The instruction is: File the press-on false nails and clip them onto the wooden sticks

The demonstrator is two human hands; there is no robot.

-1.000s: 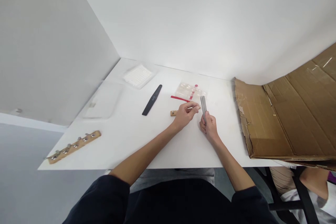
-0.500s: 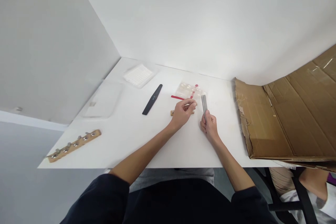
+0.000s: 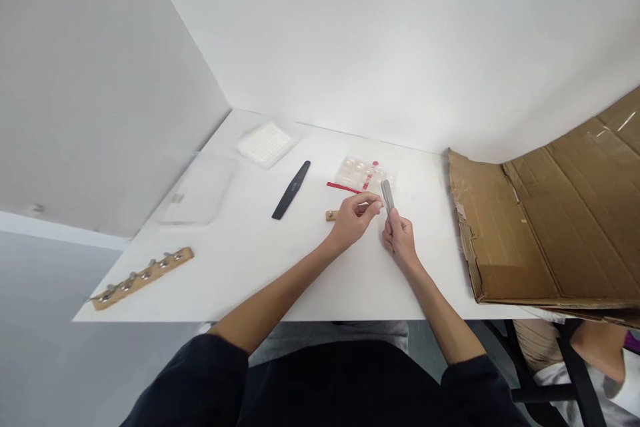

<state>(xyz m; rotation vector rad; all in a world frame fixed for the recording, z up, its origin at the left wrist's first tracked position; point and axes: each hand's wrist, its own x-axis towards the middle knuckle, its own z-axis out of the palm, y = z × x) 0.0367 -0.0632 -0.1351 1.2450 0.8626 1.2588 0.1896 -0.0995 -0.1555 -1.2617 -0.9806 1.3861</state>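
My right hand (image 3: 400, 237) is closed around the lower part of a grey nail file (image 3: 387, 195), whose rounded end points up and away from me. Beside it, my left hand (image 3: 356, 219) pinches a small pale piece that looks like a false nail (image 3: 381, 205), close to the file's edge. Partly covered by the left hand, a short wooden strip with metal fittings (image 3: 331, 215) lies on the table. Just beyond the hands are a clear packet (image 3: 353, 172) with pale rounded shapes and a thin red stick (image 3: 343, 187).
A black nail file (image 3: 291, 190) lies left of the hands on the white table (image 3: 250, 267). Further left are a white gridded sheet (image 3: 265, 143), a clear plastic tray (image 3: 195, 197) and a wooden strip with clips (image 3: 145, 275). An open cardboard box (image 3: 530, 233) stands right; another person's arm (image 3: 600, 347) shows below.
My left hand has moved slightly right, bringing its fingertips close to the grey nail file. The file has tilted a little to the left; more of the short wooden strip shows.
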